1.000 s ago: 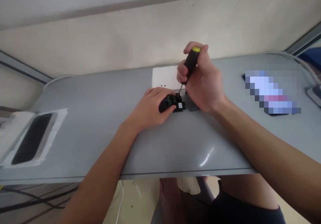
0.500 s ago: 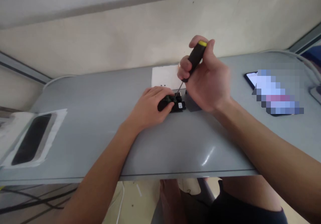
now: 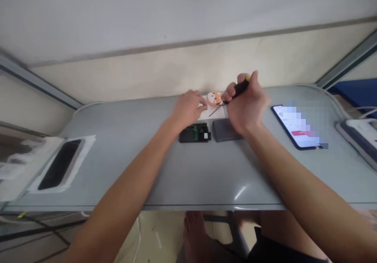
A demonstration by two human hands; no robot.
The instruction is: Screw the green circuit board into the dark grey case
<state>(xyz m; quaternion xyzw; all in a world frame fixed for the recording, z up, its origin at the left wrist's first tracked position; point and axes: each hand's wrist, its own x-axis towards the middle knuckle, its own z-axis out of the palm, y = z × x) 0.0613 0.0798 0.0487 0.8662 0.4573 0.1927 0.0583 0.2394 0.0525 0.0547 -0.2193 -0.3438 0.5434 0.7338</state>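
My right hand (image 3: 247,106) is wrapped round the black handle of a screwdriver (image 3: 240,88) with a yellow end. Its thin shaft slants down to the left over a white sheet (image 3: 210,114). My left hand (image 3: 188,108) is at the left edge of that sheet, thumb and fingertips close together; anything between them is too small to make out. Below it, partly behind my left wrist, lies a black casing with a green circuit board (image 3: 196,132), touched by neither hand. A dark grey flat cover (image 3: 225,130) rests to its right, below my right hand.
An orange and white animal-face object (image 3: 214,99) sits on the sheet near the wall. To the right lie a lit phone (image 3: 297,129) and a white and dark device (image 3: 359,137) with cables. A dark phone-like slab (image 3: 60,163) rests on white paper at left.
My left hand has let go of the black casing and moved up to the white sheet. The screwdriver tip has lifted off the casing and tilted flatter. The view has shifted upward.
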